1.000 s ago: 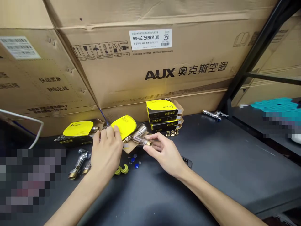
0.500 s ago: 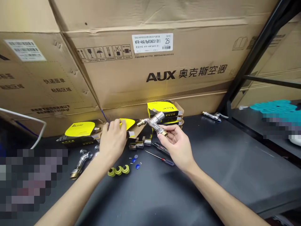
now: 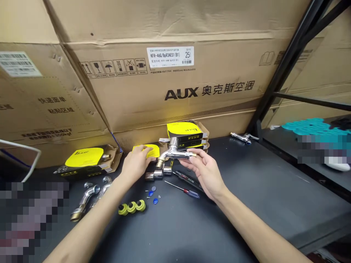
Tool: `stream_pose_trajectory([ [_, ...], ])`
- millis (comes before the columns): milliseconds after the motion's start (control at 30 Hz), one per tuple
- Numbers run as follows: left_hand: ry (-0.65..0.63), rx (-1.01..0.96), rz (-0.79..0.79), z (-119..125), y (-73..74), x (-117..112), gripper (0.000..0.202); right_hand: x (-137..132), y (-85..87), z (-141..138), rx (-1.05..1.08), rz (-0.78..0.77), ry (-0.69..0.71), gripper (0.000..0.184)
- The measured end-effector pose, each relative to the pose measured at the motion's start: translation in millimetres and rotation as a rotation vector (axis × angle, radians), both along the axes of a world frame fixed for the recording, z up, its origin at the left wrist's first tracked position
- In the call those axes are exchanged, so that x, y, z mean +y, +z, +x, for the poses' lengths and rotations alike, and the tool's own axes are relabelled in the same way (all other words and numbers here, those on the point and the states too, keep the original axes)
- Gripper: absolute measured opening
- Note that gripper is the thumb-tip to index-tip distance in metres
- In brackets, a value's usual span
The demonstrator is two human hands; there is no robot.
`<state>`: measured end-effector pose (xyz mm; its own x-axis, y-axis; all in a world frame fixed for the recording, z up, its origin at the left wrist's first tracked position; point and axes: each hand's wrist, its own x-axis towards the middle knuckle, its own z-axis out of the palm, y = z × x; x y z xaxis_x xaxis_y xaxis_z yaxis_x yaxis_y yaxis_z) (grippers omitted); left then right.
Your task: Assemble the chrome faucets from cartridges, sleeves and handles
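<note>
My right hand [image 3: 205, 170] grips a chrome faucet [image 3: 179, 155] by its threaded brass inlet end, holding it above the table with the spout toward the left. My left hand [image 3: 135, 164] has its fingers curled over a yellow-and-black box [image 3: 153, 149] with an open cardboard flap; part of that box is hidden behind the hand. Under the faucet stand several short chrome sleeves [image 3: 158, 174]. Nearer me lie a screwdriver [image 3: 186, 191], a black knife-like tool [image 3: 189, 179], blue discs [image 3: 155, 201] with small screws, and three lime-yellow round parts [image 3: 131, 207] with black centres.
Stacked yellow-and-black boxes [image 3: 186, 131] stand against the large carton [image 3: 175, 106]. Another open box [image 3: 85, 159] at left has a brass end poking out. Two chrome faucet bodies [image 3: 85, 201] lie by my left forearm. A further faucet [image 3: 244, 138] lies near the black rack post [image 3: 279, 73].
The faucet in my right hand has turned from slanted to nearly level, its spout now pointing down-left. My left hand stays at the box, which sits lower and straighter. The view has shifted slightly.
</note>
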<state>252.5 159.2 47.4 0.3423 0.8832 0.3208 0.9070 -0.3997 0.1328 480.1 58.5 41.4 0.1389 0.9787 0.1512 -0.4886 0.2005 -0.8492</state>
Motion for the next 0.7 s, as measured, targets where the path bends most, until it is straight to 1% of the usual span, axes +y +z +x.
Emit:
stream_pose_trajectory([
  [67,-0.018,-0.105,-0.015,-5.8,4.2,-6.6,0.038,-0.2,-1.7,-1.0,0.027,-0.029,0.031,0.032],
  [167,-0.063,-0.272,-0.081,-10.7,14.9,-31.5,0.043,-1.5,-5.5,-4.0,0.079,-0.066,0.095,0.028],
  [233,-0.097,-0.370,-0.178,-11.9,21.7,-53.4,0.047,-4.0,-7.5,-7.8,0.123,-0.082,0.158,0.026],
  [267,-0.127,-0.442,-0.264,-12.4,24.1,-64.0,0.050,-6.0,-8.2,-10.4,0.148,-0.089,0.195,0.025],
  [300,-0.173,-0.679,-0.461,-12.9,25.8,-73.5,0.051,-8.4,-8.6,-13.6,0.170,-0.096,0.237,0.024],
  [333,-0.212,-0.896,-0.612,-13.5,26.6,-81.6,0.054,-11.2,-8.8,-17.4,0.186,-0.104,0.290,0.023],
  [400,-0.284,-1.215,-0.795,-15.4,26.1,-92.9,0.058,-17.3,-8.9,-26.5,0.193,-0.123,0.415,0.025],
  [433,-0.317,-1.319,-0.848,-16.5,25.1,-96.5,0.058,-20.3,-9.1,-31.6,0.185,-0.134,0.479,0.027],
  [500,-0.354,-1.455,-0.887,-18.0,23.1,-101.4,0.054,-25.2,-9.8,-41.7,0.151,-0.157,0.576,0.032],
  [533,-0.352,-1.505,-0.877,-18.0,22.4,-103.2,0.052,-26.8,-10.5,-46.2,0.115,-0.163,0.598,0.034],
  [600,-0.319,-1.581,-0.805,-16.8,22.2,-106.5,0.046,-28.2,-12.1,-53.0,0.031,-0.169,0.605,0.036],
  [633,-0.296,-1.604,-0.750,-15.8,22.7,-107.9,0.045,-28.1,-12.9,-54.8,-0.026,-0.161,0.585,0.037],
  [700,-0.246,-1.627,-0.622,-14.5,24.4,-110.1,0.047,-26.9,-13.8,-54.7,-0.191,-0.125,0.463,0.036],
])
